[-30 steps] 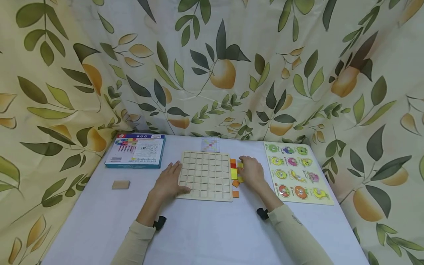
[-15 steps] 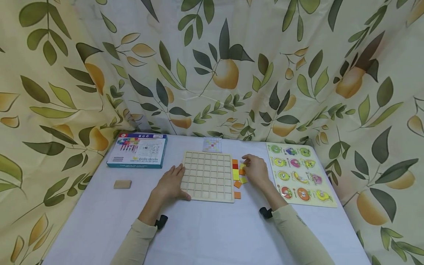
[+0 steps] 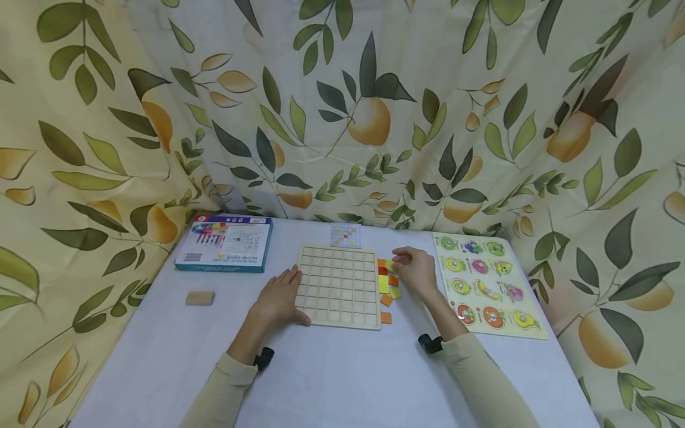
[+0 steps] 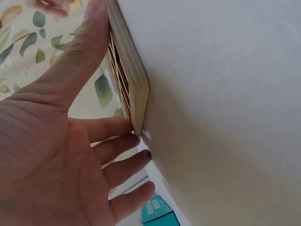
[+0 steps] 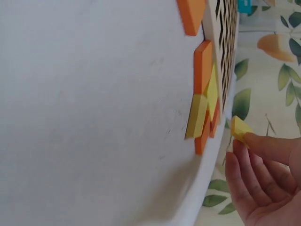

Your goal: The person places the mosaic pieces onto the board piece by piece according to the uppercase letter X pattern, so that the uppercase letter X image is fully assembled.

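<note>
While your left hand (image 3: 278,300) lies flat, steadying the wooden grid board (image 3: 339,285), your right hand (image 3: 414,270) pinches a yellow tile (image 5: 240,127) just lifted beside it; next, probably, seat it squarely in a cell.

The grid board (image 3: 338,286) lies mid-table. Left of it and farther back lies a box (image 3: 225,242), with 1 wooden block (image 3: 200,298) nearer and farther left. Behind the board lies a pattern card (image 3: 345,235). Loose tiles (image 3: 386,284) touch its right edge; beyond them lies a peg puzzle (image 3: 486,285).
</note>
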### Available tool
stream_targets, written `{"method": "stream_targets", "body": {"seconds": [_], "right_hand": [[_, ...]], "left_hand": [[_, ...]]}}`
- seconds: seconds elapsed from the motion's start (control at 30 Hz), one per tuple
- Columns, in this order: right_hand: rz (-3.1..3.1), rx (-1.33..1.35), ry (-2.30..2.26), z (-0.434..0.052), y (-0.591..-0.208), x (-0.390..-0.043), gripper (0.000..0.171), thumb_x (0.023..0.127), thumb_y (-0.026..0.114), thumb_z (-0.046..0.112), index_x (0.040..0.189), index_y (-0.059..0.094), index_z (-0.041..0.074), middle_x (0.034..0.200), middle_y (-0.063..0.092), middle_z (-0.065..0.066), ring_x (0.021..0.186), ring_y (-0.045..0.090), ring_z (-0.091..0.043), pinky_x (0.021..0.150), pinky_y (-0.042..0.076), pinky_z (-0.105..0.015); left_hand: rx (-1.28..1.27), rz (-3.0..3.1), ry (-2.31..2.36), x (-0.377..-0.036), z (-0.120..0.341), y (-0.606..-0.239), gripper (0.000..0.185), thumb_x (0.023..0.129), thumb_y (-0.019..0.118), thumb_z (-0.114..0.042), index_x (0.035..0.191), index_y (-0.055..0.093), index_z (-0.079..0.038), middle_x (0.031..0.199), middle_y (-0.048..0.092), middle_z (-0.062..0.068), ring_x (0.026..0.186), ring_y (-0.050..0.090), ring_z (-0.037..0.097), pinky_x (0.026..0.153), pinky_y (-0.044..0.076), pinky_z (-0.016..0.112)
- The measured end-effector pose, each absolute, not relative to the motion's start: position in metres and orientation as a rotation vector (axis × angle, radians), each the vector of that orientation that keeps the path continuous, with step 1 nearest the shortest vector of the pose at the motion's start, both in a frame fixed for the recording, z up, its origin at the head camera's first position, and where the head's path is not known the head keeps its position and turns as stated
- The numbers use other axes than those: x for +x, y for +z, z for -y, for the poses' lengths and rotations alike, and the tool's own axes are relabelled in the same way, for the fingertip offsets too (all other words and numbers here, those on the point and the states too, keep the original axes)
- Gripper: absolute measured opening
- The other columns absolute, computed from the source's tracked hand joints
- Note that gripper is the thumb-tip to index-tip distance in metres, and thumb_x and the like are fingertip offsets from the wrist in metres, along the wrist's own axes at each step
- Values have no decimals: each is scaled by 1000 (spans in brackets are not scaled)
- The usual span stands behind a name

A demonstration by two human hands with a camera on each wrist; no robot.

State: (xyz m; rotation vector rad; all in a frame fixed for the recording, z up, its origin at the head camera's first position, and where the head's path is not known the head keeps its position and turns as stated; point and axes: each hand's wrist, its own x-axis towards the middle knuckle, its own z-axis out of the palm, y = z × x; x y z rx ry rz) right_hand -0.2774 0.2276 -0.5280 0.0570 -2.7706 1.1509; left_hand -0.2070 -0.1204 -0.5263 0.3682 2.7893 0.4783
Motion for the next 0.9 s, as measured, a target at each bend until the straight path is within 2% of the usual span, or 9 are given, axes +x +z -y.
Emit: {"method": "stream_targets", "body": {"seconds": [0.33, 0.9], "right_hand": [[2749, 162, 1304, -199, -528, -288, 29, 88, 84, 7, 116, 77, 3, 94, 78, -6, 84, 75, -22, 77, 63, -36], [2673, 301, 1494, -142, -534, -306, 28, 87, 85, 4, 113, 77, -1, 94, 80, -9, 85, 78, -22, 76, 63, -33]], "left_hand": [[373, -2804, 444, -208, 120, -527, 128, 65, 97, -54, 160, 33, 3, 170, 26, 20, 156, 26, 37, 125, 26, 54], [358, -2809, 435, -208, 121, -530, 129, 65, 96, -55, 161, 32, 2, 170, 25, 19, 157, 25, 35, 125, 27, 54]]}}
